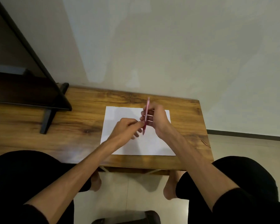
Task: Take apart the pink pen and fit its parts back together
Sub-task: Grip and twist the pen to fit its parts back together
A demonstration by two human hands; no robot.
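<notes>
The pink pen (pixel 146 113) is held above a white sheet of paper (pixel 136 146), nearly upright in the view, its pale top end pointing away from me and its darker tip end pointing toward me. My right hand (pixel 155 120) wraps its fingers around the pen's barrel. My left hand (pixel 128 128) pinches the lower part of the pen near the tip with thumb and forefinger. The pen looks whole; no loose parts show on the paper.
The paper lies on a wooden table (pixel 71 130) set against a pale wall. A dark screen on a black stand (pixel 45 117) occupies the table's left side. My knees and bare feet show below the front edge.
</notes>
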